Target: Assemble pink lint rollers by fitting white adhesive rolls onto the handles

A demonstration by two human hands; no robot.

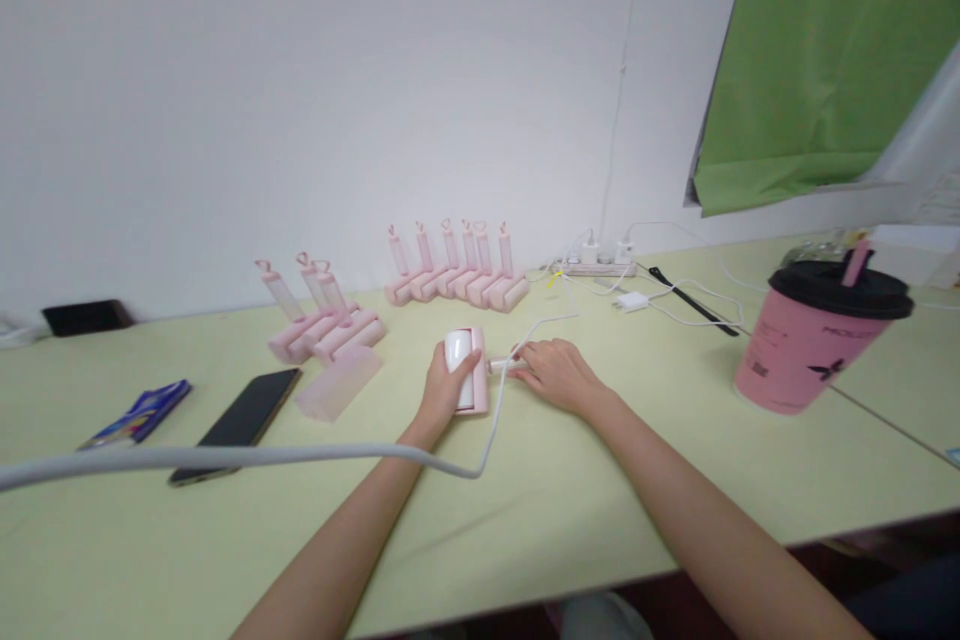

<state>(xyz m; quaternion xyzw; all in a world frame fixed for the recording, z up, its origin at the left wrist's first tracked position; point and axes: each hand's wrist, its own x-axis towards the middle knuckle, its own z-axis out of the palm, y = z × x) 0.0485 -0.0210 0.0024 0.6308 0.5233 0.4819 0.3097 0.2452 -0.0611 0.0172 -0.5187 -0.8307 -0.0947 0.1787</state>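
Note:
Over the middle of the table I hold a pink lint roller with a white roll (pixel 460 360). My left hand (pixel 444 390) is closed round its head, thumb across the white roll. On the right, my right hand (pixel 555 375) pinches the clear handle that sticks out of the head; its far end is hidden by the fingers. Just left of my left hand lies a translucent pink cover (pixel 339 384). Behind it stand several similar pink rollers (pixel 330 335) with upright handles and looped ends. Another row of pink rollers (pixel 457 282) stands by the wall.
A white cable (pixel 300 455) crosses close in front of the camera. To the left lie a phone (pixel 244 420), a blue-purple packet (pixel 142 415) and a black device (pixel 86 317). A pink cup with black lid (pixel 799 350) stands right. A power strip (pixel 596 268) with chargers sits behind.

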